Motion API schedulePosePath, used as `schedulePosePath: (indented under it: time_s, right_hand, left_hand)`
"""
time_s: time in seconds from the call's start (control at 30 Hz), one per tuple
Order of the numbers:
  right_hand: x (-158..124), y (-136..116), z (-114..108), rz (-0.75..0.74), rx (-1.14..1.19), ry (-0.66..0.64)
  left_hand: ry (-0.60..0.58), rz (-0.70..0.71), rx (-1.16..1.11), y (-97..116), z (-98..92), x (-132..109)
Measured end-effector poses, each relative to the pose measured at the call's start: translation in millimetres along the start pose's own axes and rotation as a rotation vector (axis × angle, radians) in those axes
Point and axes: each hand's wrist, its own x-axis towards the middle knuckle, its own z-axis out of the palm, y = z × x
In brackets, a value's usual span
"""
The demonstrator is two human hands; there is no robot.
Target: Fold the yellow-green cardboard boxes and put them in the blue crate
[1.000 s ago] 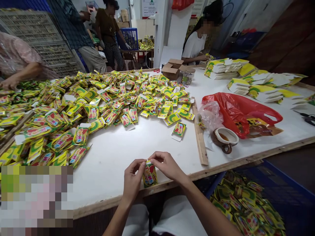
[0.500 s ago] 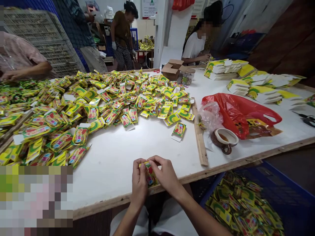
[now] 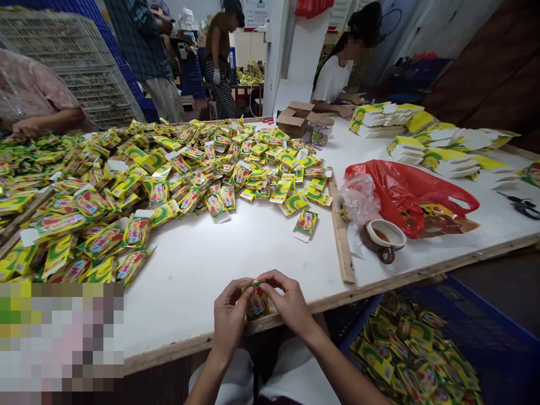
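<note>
— What do the two hands have?
— A small carton [image 3: 256,302], yellow and green with a red print, stands upright between them at the near edge of the white table [image 3: 236,247]. The left hand [image 3: 226,322] pinches its top left corner with thumb and forefinger. The right hand [image 3: 290,304] pinches the top from the other side, so both are closed on it
— Does it rest on the table?
— Its lower end is at the table's wooden rim, but I cannot tell whether it touches
— What lies closest?
— A single carton [image 3: 306,220] of the same print lies flat towards the middle of the table, apart from the hands, with its white flap open. Behind it and across the left half spreads a big heap of cartons [image 3: 169,169]
— And on the right?
— A wooden strip [image 3: 341,230] runs away from the near edge. Just beyond it sit a brown cup [image 3: 383,241], a crumpled clear bag [image 3: 359,198] and a red plastic bag [image 3: 407,188]. Farther back lie stacks of flat carton blanks [image 3: 379,115] and an open cardboard box [image 3: 297,117]. Below the table's right end a blue crate [image 3: 498,332] holds more cartons
— Anyone else?
— A co-worker's arm [image 3: 42,121] reaches into the heap at the far left, and a person in a white shirt [image 3: 333,81] sits at the far side
</note>
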Motion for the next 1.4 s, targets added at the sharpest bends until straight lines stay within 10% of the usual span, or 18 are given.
schedulePosePath:
  time_s: [0.13, 0.33, 0.43, 0.77, 0.97, 1.13, 1.4]
  right_hand:
    - [-6, -18, -24, -0.025, -0.101, 0.067]
    - [-35, -59, -149, 0.161, -0.678, 0.002]
    - [-8, -42, -169, 0.032, -0.838, 0.03]
    - [132, 14, -145, -0.188, -1.025, -0.034]
    - [81, 4, -86, -0.13, -0.871, -0.029]
    - [19, 16, -8, 0.029, -0.143, 0.003]
    - [13, 21, -7, 0.001, -0.017, -0.155]
  left_hand:
    - [-0.019, 0.046, 0.032, 1, -5.7, 0]
    - [0.018, -0.001, 0.053, 3, -9.1, 6]
    - [-0.049, -0.035, 0.114, 2, -5.5, 8]
    - [-0.047, -0.056, 0.129, 0, -11.2, 5]
    - [0.047, 0.087, 0.081, 0, 3.2, 8]
    - [-0.032, 0.07, 0.044, 2, 2.1, 12]
    - [-0.194, -0.039, 0.113, 6, -25.3, 15]
